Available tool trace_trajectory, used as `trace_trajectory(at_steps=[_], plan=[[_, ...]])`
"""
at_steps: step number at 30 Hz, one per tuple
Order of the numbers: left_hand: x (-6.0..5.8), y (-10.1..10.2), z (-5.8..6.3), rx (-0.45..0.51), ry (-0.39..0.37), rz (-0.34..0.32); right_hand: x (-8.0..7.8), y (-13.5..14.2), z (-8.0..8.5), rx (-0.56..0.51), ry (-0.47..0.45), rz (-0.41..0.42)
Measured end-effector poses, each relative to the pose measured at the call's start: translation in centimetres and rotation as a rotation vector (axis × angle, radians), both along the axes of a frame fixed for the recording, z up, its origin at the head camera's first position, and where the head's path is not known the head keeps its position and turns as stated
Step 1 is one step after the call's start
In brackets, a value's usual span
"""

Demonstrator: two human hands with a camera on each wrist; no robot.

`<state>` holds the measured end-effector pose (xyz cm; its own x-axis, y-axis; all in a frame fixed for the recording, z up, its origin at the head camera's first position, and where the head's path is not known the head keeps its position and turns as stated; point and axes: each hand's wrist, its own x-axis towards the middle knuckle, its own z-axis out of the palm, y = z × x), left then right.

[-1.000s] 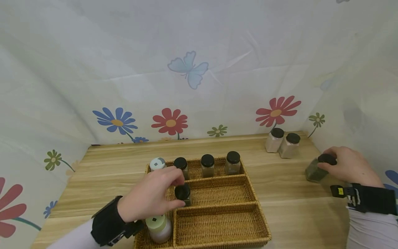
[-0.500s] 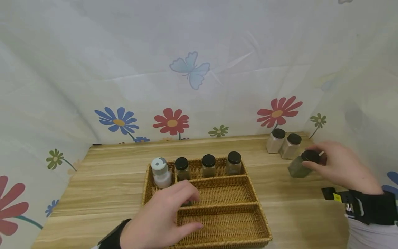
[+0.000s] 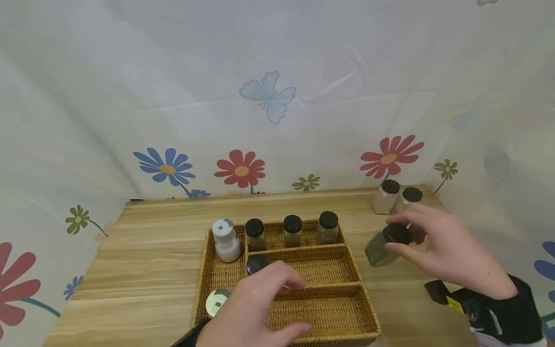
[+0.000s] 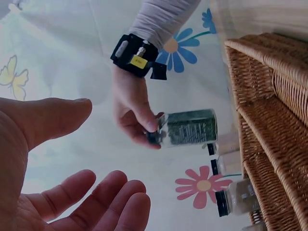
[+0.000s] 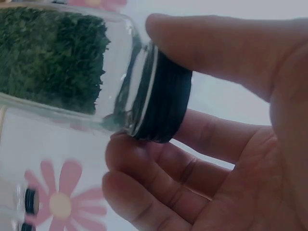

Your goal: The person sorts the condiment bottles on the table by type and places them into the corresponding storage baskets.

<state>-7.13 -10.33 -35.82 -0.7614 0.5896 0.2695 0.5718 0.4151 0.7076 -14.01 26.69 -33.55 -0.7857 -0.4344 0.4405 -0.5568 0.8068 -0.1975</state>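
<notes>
My right hand (image 3: 446,241) grips the black lid of a glass spice jar (image 3: 381,248) to the right of the wicker basket. Dried green flakes fill much of this jar (image 5: 53,57) in the right wrist view. My left hand (image 3: 260,308) hovers over the basket's front part, thumb and fingers spread, holding nothing. Just beyond its knuckles, a black-lidded jar (image 3: 257,264) stands in the middle compartment, partly hidden by the hand. The divided wicker basket (image 3: 368,308) has a row of several black-lidded jars (image 3: 292,231) in its back compartment.
In the basket's left compartment stand a white-lidded jar (image 3: 226,241) and a pale green-lidded jar (image 3: 216,301). Two black-lidded jars (image 3: 386,197) with pale contents stand at the table's back right. A flowered curtain (image 3: 195,115) surrounds the wooden table (image 3: 160,250).
My left hand has let go of the jar in the middle compartment and moved toward the front right. My right hand has carried the green-flake jar left toward the basket.
</notes>
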Motion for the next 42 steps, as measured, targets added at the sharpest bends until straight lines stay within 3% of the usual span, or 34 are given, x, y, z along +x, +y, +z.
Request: trace_trajectory(at_steps=[16,21,25,29,37,42], plan=[[-0.4,1.9,-2.1,0.034,0.032,0.033,2.9,-5.7,-0.2,-0.189,-0.066,0.264],[-0.4,2.4,-2.9,0.064,-0.013,0.042,4.1,-7.8,-0.8,-0.246,-0.121,0.315],[-0.3,2.8,-3.4,0.104,0.0,0.024,4.8,-9.4,-1.4,-0.29,-0.197,0.359],[-0.2,3.2,-3.8,0.123,-0.003,0.027,5.1,-10.6,-2.0,-0.304,-0.264,0.374],[-0.1,3.7,-5.0,0.128,-0.039,0.086,5.7,-11.7,-2.8,-0.306,-0.261,0.35],[-0.2,4.0,-5.9,0.145,0.03,0.07,6.2,-12.3,-2.8,-0.321,-0.313,0.3]])
